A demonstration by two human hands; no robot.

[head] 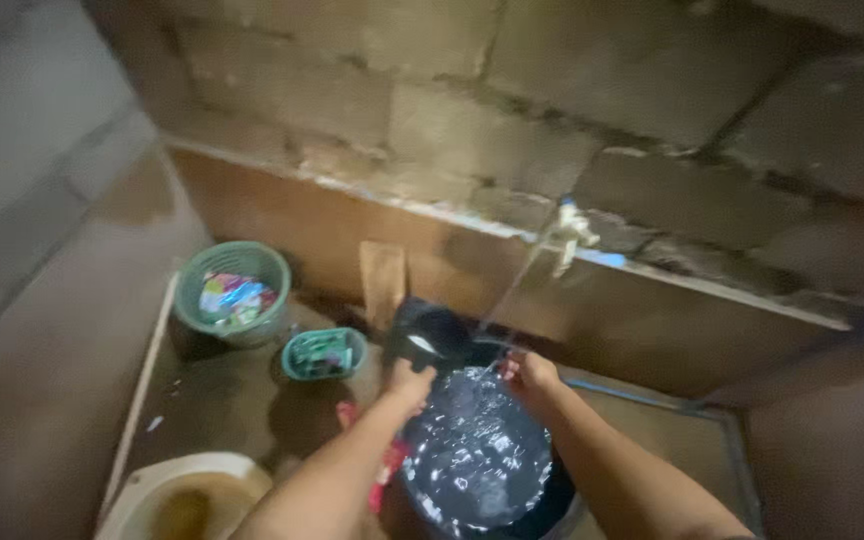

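Item: dark water bucket [477, 455], on the floor below the wall tap [574, 228], nearly brim-full. My left hand [410, 384] closes its grip on the far-left rim; my right hand [530, 374] rests at the far-right rim under the water stream [512, 290], grip unclear. Handling, as I judge it: heavy, sloshing, wet and slippery; take it by both opposite rims. Nearby: green basket [233, 292], small teal basket [324, 354].
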